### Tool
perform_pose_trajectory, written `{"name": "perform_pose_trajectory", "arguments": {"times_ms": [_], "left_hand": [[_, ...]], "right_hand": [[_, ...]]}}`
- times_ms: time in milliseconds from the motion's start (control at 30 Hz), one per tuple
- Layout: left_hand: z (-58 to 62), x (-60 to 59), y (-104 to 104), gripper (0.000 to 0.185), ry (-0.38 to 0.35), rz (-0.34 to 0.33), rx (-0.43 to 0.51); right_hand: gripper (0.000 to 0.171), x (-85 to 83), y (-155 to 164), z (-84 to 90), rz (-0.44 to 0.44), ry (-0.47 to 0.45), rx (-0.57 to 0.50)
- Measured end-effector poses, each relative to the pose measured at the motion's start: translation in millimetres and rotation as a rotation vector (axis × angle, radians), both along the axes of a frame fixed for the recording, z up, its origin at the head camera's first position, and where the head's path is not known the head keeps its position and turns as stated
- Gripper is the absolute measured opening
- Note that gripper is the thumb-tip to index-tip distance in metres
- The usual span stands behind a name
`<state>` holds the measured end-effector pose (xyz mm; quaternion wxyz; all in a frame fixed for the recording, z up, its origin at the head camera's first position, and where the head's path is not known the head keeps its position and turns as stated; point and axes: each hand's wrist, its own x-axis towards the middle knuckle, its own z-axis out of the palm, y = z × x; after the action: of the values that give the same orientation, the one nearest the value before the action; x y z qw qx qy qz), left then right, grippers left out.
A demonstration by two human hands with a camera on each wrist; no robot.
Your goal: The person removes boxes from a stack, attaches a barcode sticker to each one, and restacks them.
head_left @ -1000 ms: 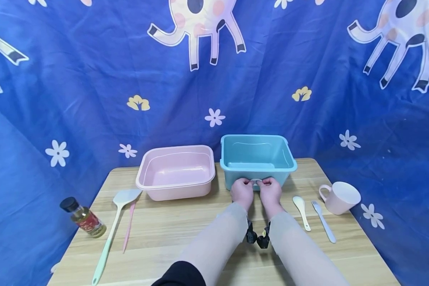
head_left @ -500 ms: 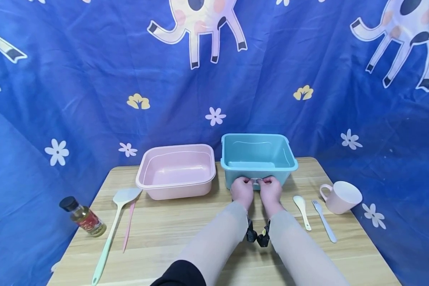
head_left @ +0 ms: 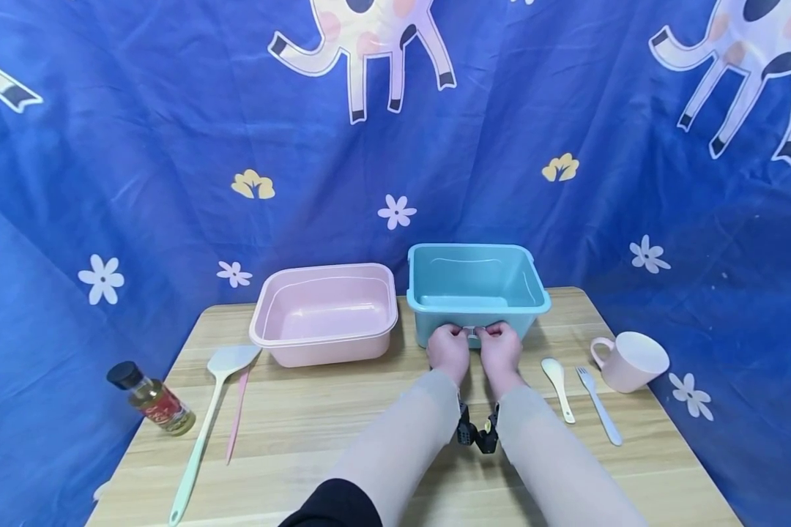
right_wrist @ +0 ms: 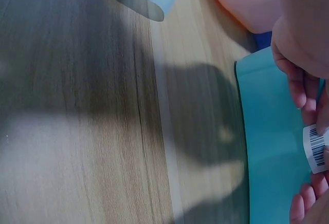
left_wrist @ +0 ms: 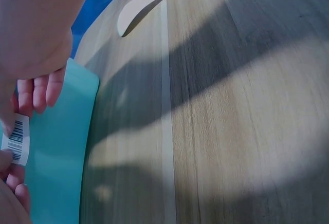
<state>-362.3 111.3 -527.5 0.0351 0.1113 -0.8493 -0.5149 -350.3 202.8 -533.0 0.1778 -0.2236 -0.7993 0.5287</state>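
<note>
Wood-grain worktop (head_left: 316, 424). Barcode label (left_wrist: 19, 142): presumably light, pliable; best held by its ends. Left hand (head_left: 449, 353), right hand (head_left: 501, 351): both pinching it.

Teal bin (head_left: 476, 274) — open-topped, upright on wood-grain table (head_left: 303, 439), white barcode label (left_wrist: 19, 141) at its front wall, bars facing outward
</note>
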Motion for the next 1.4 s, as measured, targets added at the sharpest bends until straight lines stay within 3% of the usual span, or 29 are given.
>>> {"name": "perform_pose_trajectory", "arguments": {"times_ms": [967,1200,1400], "left_hand": [[-0.5,5.8,1,0.014,-0.030,-0.019,0.059],[-6.0,7.7,-2,0.009,0.043,-0.017,0.060],[-9.1,9.1,-2,0.012,0.120,-0.080,0.125]], "right_hand": [[0.018,1.7,0,3.0,-0.009,0.004,0.008],[0.019,1.0,0,1.5,-0.017,0.009,0.011],[0.019,-0.1,0,-1.3,-0.019,0.016,0.016]]}}
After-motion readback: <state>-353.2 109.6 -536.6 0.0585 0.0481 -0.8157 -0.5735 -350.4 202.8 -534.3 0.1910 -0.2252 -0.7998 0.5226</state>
